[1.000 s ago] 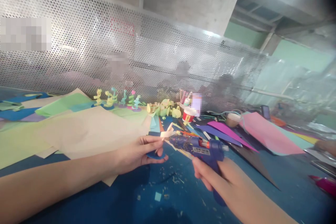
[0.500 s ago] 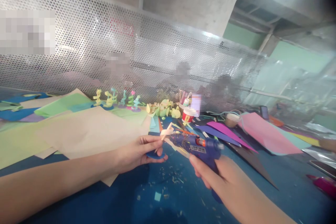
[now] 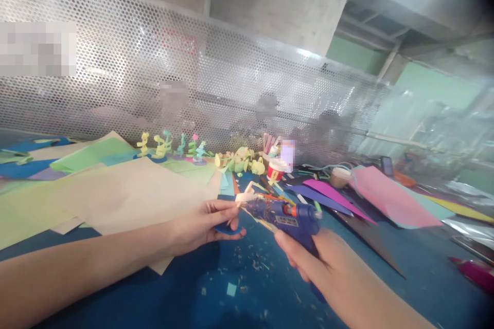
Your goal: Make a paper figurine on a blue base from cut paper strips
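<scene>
Blue plastic forms the body of the hot-glue gun [image 3: 291, 214], whose handle the right hand [image 3: 303, 256] grips with fingers wrapped around it. Clock positions below are taken from the gun's nozzle. The right hand lies at 4 o'clock; the left hand [image 3: 219, 220] lies at 8 o'clock, thumb and forefinger pinched together on a bent cream paper strip [image 3: 246, 197]. The strip sits at the nozzle; contact between the two cannot be confirmed. A dark blue disc [image 3: 227, 229] is located between the left fingers, below the pinch.

At 6 o'clock, a light blue paper square [image 3: 231, 289] lies among small scraps on the blue bench [image 3: 185, 298]. At 9 o'clock, a large beige sheet [image 3: 131, 193] covers part of the surface. Small spiral paper figures [image 3: 199, 152] stand in a row at 10 o'clock. Yellow-green paper pieces [image 3: 242, 158] are grouped at 12 o'clock. A red-and-white cup [image 3: 275, 171] stands between 1 and 2 o'clock. At 3 o'clock lie a magenta sheet [image 3: 341, 199] and, farther out, a pink sheet [image 3: 389, 196]. A perforated screen [image 3: 116, 61] rises behind, beyond 12 o'clock.
</scene>
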A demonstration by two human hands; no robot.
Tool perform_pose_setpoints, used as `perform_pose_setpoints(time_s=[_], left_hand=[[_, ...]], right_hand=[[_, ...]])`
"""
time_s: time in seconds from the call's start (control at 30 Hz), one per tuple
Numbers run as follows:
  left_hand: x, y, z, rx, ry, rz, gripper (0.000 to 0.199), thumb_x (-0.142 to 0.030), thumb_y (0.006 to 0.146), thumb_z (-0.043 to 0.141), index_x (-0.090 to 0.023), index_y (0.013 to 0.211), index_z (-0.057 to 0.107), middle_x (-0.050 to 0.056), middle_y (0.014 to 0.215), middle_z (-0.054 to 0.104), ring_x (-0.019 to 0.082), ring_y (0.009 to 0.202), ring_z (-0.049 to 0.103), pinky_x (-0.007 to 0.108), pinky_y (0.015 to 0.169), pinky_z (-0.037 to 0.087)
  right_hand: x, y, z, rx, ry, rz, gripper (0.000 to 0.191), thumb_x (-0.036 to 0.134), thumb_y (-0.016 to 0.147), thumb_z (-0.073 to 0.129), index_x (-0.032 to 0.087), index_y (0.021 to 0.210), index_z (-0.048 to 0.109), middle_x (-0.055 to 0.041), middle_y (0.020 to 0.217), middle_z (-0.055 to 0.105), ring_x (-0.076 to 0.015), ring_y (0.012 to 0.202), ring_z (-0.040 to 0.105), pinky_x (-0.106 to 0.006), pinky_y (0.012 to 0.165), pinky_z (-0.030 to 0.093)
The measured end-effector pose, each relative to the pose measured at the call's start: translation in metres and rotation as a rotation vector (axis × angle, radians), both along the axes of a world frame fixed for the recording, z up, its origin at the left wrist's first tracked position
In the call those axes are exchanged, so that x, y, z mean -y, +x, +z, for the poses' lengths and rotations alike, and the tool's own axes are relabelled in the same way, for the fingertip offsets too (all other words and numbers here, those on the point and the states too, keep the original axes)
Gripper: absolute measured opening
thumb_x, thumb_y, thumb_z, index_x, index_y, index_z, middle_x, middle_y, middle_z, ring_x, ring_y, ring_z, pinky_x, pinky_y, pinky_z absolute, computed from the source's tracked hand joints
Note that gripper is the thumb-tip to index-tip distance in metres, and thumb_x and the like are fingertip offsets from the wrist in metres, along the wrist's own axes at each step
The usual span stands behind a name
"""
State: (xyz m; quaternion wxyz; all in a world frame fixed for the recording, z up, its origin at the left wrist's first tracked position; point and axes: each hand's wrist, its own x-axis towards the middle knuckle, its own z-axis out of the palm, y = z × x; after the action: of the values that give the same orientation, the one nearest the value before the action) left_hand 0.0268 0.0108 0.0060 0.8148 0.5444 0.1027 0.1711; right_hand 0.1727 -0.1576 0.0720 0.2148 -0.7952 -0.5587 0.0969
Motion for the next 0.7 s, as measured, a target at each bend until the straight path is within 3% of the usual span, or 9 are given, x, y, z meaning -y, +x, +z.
perform_pose_setpoints(time_s=[0.4, 0.7], left_hand=[[0.0, 0.001, 0.0, -0.01, 0.001, 0.007, 0.017, -0.029, 0.081, 0.058, -0.013, 0.078, 0.064, -0.001, 0.069, 0.053, 0.013, 0.078, 0.059, 0.039, 0.092, 0.043], [0.0, 0.0, 0.0, -0.013, 0.011, 0.009, 0.018, -0.03, 0.082, 0.057, -0.013, 0.075, 0.061, -0.002, 0.069, 0.053, 0.013, 0.077, 0.059, 0.042, 0.093, 0.042]], right_hand=[[-0.001, -0.002, 0.005, 0.033, 0.053, 0.051, 0.05, 0.058, 0.085, 0.029, 0.022, 0.054, 0.045, 0.0008, 0.049, 0.053, -0.0131, 0.044, 0.05, -0.025, 0.046, 0.037], [0.013, 0.006, 0.005, 0.04, 0.06, 0.054, 0.046, 0.056, 0.084, 0.031, 0.022, 0.066, 0.057, -0.0013, 0.057, 0.06, -0.0157, 0.055, 0.058, -0.025, 0.054, 0.046]])
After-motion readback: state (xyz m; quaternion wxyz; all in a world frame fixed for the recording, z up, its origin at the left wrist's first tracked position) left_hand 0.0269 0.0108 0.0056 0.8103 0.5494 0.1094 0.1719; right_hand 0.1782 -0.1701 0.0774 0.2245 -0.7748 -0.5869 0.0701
